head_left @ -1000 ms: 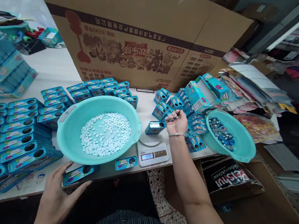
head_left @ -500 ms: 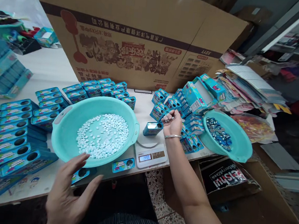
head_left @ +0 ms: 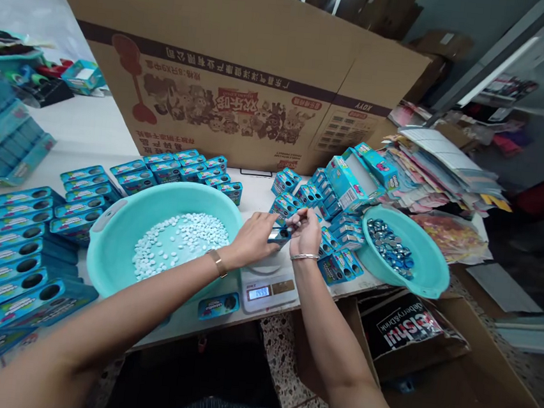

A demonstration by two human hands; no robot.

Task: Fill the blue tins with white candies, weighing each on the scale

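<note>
A small blue tin (head_left: 279, 235) with a bright metallic top edge is on the kitchen scale (head_left: 270, 293). My left hand (head_left: 255, 238) grips this tin from its left side, fingers over the far side and thumb near. Just to the right, my right hand (head_left: 307, 233) is curled palm up, with a few small white candies in its fingers, close to the tin's top. The scale's lit display reads about 149.9. Left of it, many white candies (head_left: 182, 240) lie in a turquoise basin (head_left: 97, 264); my left forearm crosses over its front.
Rows of blue tins (head_left: 22, 250) fill the left of the table, with more behind the basin. A single flat tin (head_left: 218, 306) lies at the front edge. At right stands a basin (head_left: 431, 280) of metallic blue pieces. A large carton (head_left: 267, 56) blocks the back.
My left hand has moved from in front of the candy basin, where it was open, across to the tin on the scale and taken hold of it. My right hand stays near the tin.
</note>
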